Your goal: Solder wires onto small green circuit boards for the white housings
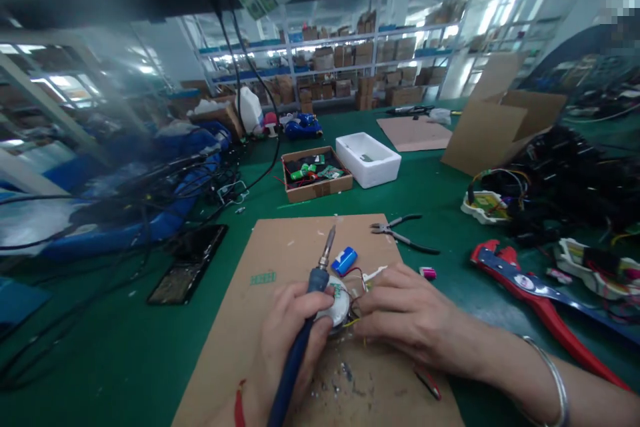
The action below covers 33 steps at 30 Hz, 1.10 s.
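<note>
My left hand [293,323] is closed around a blue-handled soldering iron [311,287], its metal tip pointing up and away from me. Its thumb and fingertips also touch a round white disc-shaped part [336,303] with green print. My right hand [410,313] is closed at the disc's right side, among thin red, black and yellow wires [353,322]; what its fingertips pinch is hidden. Just beyond the disc lies a blue cylindrical battery [345,261], with a small white plastic piece [375,275] to its right. All this is over a brown cardboard sheet [295,240].
Pliers [395,230] and a red-handled cutting tool [525,287] lie to the right. Behind the cardboard stand a carton of circuit boards [320,188] and a white foam box [373,173]. A dark tray [187,267] and tangled cables are left; an open cardboard box [480,133] is right.
</note>
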Each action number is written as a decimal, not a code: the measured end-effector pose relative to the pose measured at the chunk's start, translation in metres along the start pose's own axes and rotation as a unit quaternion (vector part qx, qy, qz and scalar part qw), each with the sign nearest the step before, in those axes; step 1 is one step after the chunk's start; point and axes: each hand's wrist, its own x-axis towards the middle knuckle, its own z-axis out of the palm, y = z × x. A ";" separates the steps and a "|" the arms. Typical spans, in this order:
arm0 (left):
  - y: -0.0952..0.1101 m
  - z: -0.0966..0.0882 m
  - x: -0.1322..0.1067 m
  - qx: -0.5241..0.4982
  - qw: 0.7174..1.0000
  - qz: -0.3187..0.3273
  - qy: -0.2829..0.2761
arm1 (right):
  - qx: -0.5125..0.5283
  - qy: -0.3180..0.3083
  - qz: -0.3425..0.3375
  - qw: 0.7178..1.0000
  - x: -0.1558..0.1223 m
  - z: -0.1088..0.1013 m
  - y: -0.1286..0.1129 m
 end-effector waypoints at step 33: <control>0.003 0.002 0.001 -0.004 1.000 -0.013 -0.003 | 0.063 0.095 0.277 0.954 0.010 0.005 -0.024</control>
